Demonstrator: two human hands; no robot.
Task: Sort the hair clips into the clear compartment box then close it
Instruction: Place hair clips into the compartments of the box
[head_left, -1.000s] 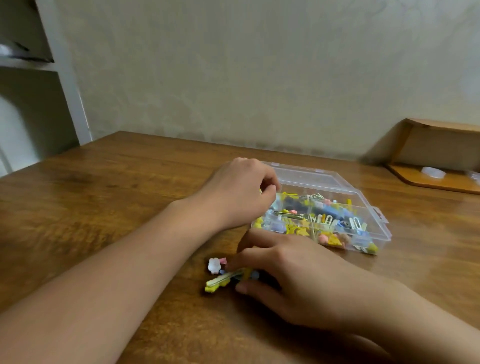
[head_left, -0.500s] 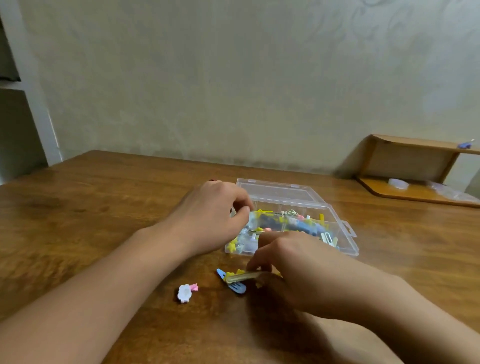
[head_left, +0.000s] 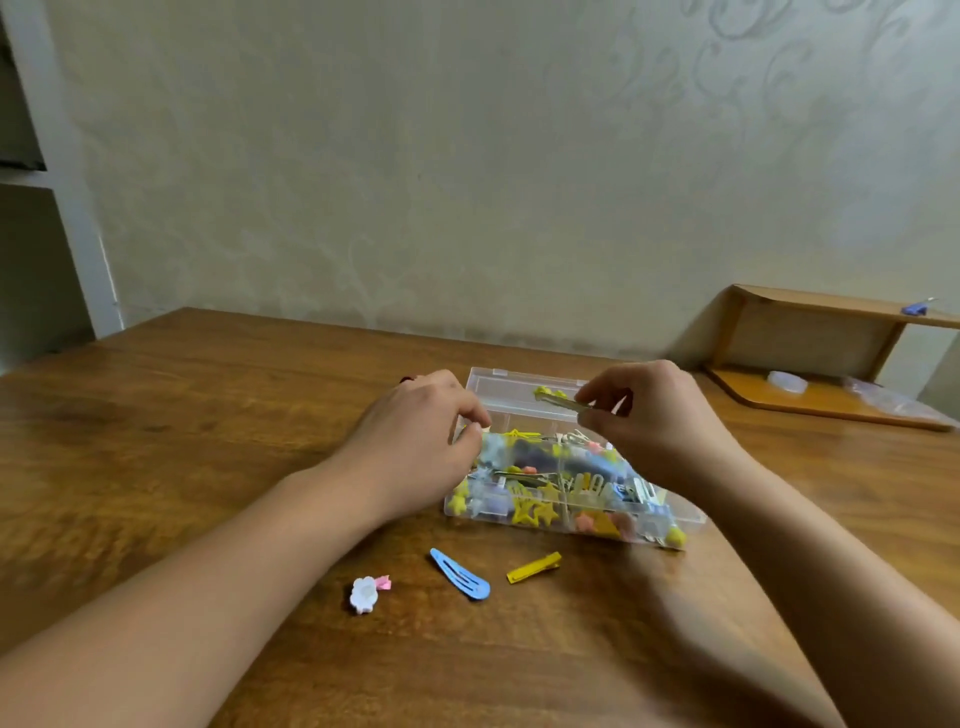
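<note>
A clear compartment box (head_left: 691, 519) sits open on the wooden table (head_left: 208, 415), full of several colourful hair clips, its lid (head_left: 514, 387) lying back behind it. My right hand (head_left: 654, 415) hovers over the box, pinching a thin clip with a yellow star end (head_left: 553, 396). At the box's left wall rests my left hand (head_left: 415, 441), fingers curled against the edge. Three clips lie loose on the table in front: a white flower clip (head_left: 366, 594), a blue snap clip (head_left: 460, 574) and a yellow bar clip (head_left: 534, 567).
A small wooden shelf unit (head_left: 810, 353) stands at the back right with a clear round item and plastic on its lower board. A patterned wall runs along the table's far edge. A white frame stands at the far left.
My right hand lifted from the table in front of the box to above it, carrying the yellow-star clip. The blue and yellow bar clips now lie uncovered on the table.
</note>
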